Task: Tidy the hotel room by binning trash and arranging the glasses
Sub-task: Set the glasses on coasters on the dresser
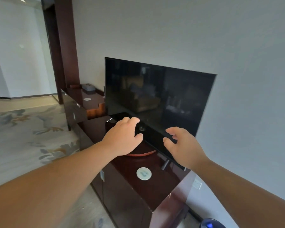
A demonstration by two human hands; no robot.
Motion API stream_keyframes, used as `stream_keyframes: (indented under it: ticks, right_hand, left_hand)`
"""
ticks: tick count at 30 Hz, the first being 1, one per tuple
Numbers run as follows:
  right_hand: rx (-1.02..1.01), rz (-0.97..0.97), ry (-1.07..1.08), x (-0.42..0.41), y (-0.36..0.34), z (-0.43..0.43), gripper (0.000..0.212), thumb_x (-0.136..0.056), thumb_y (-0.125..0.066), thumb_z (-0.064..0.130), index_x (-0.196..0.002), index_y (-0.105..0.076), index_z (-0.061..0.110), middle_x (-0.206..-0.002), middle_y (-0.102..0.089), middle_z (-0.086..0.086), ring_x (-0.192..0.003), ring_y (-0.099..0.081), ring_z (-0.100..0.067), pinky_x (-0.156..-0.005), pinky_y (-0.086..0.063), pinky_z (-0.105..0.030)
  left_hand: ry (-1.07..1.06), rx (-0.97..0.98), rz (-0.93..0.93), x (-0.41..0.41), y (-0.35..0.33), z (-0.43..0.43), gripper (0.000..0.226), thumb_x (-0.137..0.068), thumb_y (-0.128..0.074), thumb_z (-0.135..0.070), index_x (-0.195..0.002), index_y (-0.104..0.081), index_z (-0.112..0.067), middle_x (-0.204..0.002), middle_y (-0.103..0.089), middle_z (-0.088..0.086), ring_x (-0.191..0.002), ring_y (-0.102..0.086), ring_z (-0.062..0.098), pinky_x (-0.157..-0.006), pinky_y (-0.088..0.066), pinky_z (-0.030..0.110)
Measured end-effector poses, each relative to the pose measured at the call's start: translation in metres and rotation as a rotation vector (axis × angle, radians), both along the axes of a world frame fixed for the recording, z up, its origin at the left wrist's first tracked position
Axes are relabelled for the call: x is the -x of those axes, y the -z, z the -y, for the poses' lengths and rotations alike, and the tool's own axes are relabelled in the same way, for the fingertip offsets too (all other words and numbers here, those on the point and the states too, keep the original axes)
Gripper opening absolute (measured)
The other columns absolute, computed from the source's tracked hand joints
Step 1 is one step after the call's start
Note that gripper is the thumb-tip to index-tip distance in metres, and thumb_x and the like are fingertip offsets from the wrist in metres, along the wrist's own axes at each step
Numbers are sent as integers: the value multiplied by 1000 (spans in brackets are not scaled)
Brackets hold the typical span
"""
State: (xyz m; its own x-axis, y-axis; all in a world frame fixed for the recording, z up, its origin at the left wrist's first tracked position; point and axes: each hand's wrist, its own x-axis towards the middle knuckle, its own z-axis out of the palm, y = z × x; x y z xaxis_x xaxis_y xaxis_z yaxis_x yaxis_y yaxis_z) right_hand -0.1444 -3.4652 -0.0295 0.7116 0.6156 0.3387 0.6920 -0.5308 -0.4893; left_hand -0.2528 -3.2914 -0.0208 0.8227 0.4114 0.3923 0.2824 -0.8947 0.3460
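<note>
My left hand (123,135) reaches over a round red tray (142,153) on the dark wooden cabinet (138,191). Its fingers and thumb curve round a clear glass (141,128), which shows only as a faint glint against the black TV. My right hand (183,145) hovers to the right of the tray, just in front of the TV's lower edge. Its fingers are loosely curled and hold nothing that I can see. The left hand hides most of the tray.
A black TV (155,96) stands right behind the hands. One white coaster (143,173) lies near the cabinet's front, and another coaster (87,99) lies farther left by a grey tissue box (88,87). Patterned carpet (31,132) is on the left, and a wall socket (197,184) is low on the right.
</note>
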Motion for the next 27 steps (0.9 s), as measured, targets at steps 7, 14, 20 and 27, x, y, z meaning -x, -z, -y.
stream_keyframes:
  ticks: [7,14,20,27]
  right_hand:
    - [103,3,-51,11,22,-47,44,-93,-54,42,-135,-50,30,-138,-50,9,-119,-54,-10,-94,-43,-24]
    - [113,-52,-48,-25,42,-72,43,-93,-54,39,-135,-50,28,-137,-50,7,-116,-55,-11,-88,-39,-21]
    - [91,-107,-54,-71,56,-89,44,-93,-54,38,-136,-50,28,-138,-50,6,-116,-55,-11,-87,-38,-20]
    - [123,-183,-23,-111,79,-102,42,-94,-54,38,-135,-50,28,-139,-49,6,-116,-55,-12,-85,-38,-20]
  left_hand:
    - [-38,92,-50,14,37,-49,56,-92,-51,-36,-143,-32,-21,-138,-45,4,-124,-48,22,-94,-47,38]
    - [-39,119,-120,-16,72,-63,55,-92,-51,-36,-142,-33,-21,-135,-47,3,-118,-50,22,-89,-47,37]
    - [-40,100,-149,-59,79,-80,54,-92,-51,-36,-141,-35,-21,-132,-49,3,-110,-55,19,-83,-48,32]
    - [-40,122,-242,-99,104,-97,56,-91,-52,-37,-142,-34,-21,-134,-47,4,-119,-50,22,-94,-47,40]
